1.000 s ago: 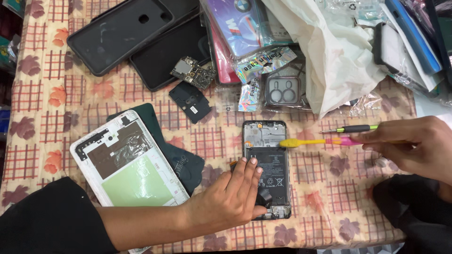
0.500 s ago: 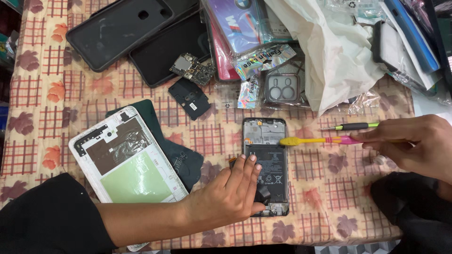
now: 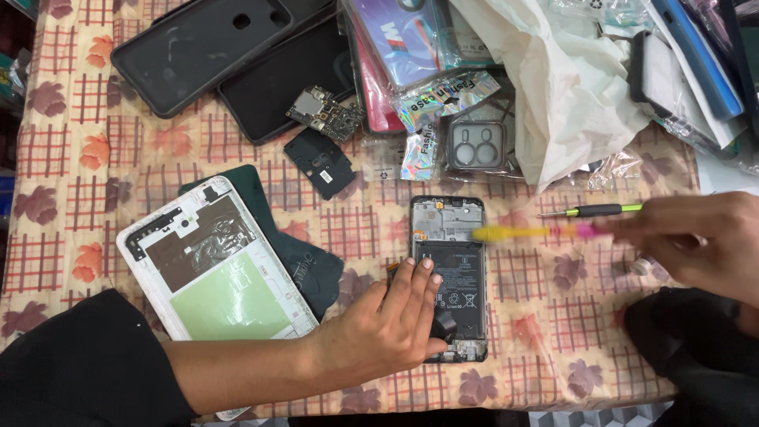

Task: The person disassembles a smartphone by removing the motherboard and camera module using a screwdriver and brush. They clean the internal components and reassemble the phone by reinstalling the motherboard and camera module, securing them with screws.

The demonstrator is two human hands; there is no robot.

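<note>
Shifting slightly up the opened phone (image 3: 448, 278), the left hand (image 3: 385, 328) presses flat — fingers together — on its lower left edge on the checked tablecloth (image 3: 79, 158). Right hand (image 3: 696, 241) pinches a yellow-tipped brush (image 3: 526, 232) and screwdriver (image 3: 589, 211) — brush blurred, now over the phone's top.

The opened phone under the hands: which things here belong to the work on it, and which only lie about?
In use:
- opened phone, left hand pressing on it
- yellow-tipped brush and screwdriver in the right hand

Lying about:
- white back cover
- circuit board
- black cases
- white plastic bag
</note>
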